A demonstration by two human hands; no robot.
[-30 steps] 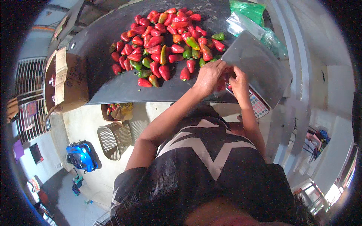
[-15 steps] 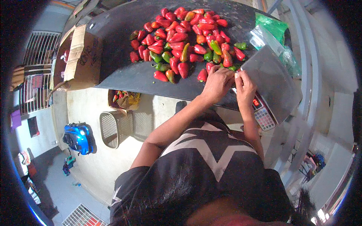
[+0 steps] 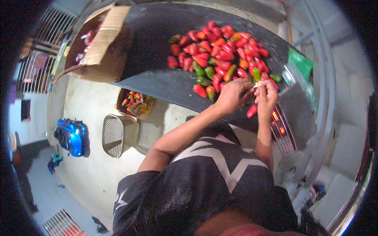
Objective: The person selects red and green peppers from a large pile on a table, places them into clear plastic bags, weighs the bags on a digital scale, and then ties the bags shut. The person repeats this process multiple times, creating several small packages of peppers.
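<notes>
Both my hands meet over the front edge of a pile of peppers [image 3: 223, 56], mostly red with some green and orange ones. My right hand [image 3: 267, 95] pinches a small white piece [image 3: 257, 84], too small to name, between thumb and fingers. Right beside it, my left hand [image 3: 235, 95] has its fingers curled and closed; whatever they hold is hidden. A single red pepper [image 3: 252, 111] lies just under my hands, apart from the pile. To the right of my right hand is a digital scale [image 3: 282, 126] with lit red digits.
The peppers lie on a dark table [image 3: 157, 84]. An open cardboard box [image 3: 100, 51] stands at its left end, green plastic [image 3: 301, 63] at its right. Below are a smaller box of peppers [image 3: 136, 104], a plastic basket [image 3: 114, 135] and a blue bag [image 3: 72, 137].
The view has turned, so the table and peppers sit farther right and tilted. My hands stay close together, and the white piece now shows between the fingers.
</notes>
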